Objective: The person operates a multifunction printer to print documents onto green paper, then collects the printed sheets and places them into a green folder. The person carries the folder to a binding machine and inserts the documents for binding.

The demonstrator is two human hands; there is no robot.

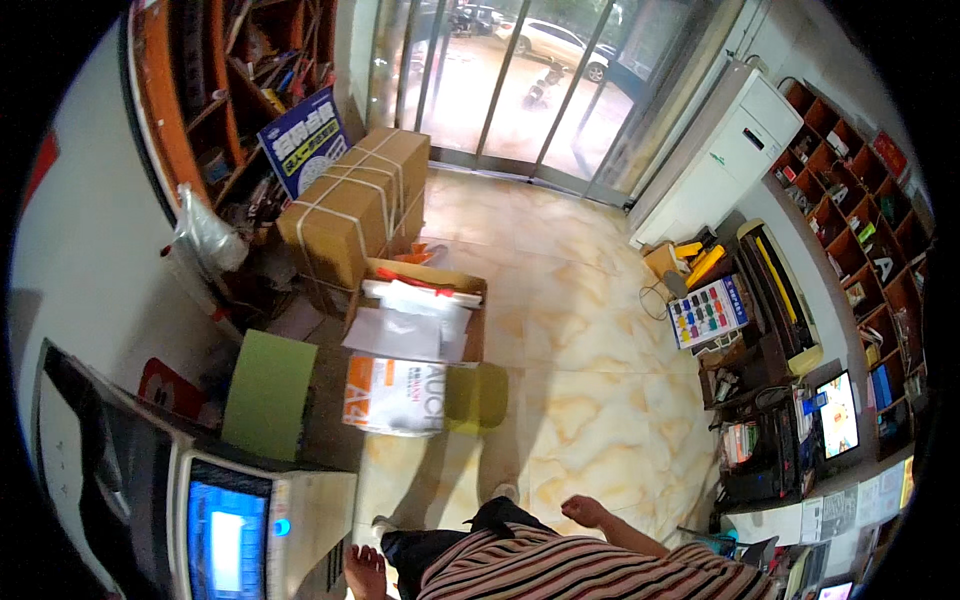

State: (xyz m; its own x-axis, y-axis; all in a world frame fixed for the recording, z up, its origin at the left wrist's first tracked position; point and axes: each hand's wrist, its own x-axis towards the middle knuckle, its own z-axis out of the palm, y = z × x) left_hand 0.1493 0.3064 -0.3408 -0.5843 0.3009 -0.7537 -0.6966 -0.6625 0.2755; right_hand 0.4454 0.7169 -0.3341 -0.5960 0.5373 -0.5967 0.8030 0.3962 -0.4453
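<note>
My left hand (366,572) hangs low beside the beige copier (318,510), whose blue screen (215,540) is lit. Its fingers are slightly apart, and no object shows in them. Out over the tiled floor, my right hand (583,511) is held away from my striped shirt (560,565). The fingers there are loosely curled in, with nothing visible in them. In front of me stands a white and orange paper box (395,395). Just beyond it is an open carton (478,325) with white sheets (410,318) and red items inside. Neither hand touches these boxes.
A large strapped cardboard box (350,205) and a blue sign (303,142) stand at the left wall. Glass sliding doors (510,85) are ahead. On the right are a white cabinet (715,150), a wide printer (775,295), a monitor (838,413) and wooden cubby shelves (850,215).
</note>
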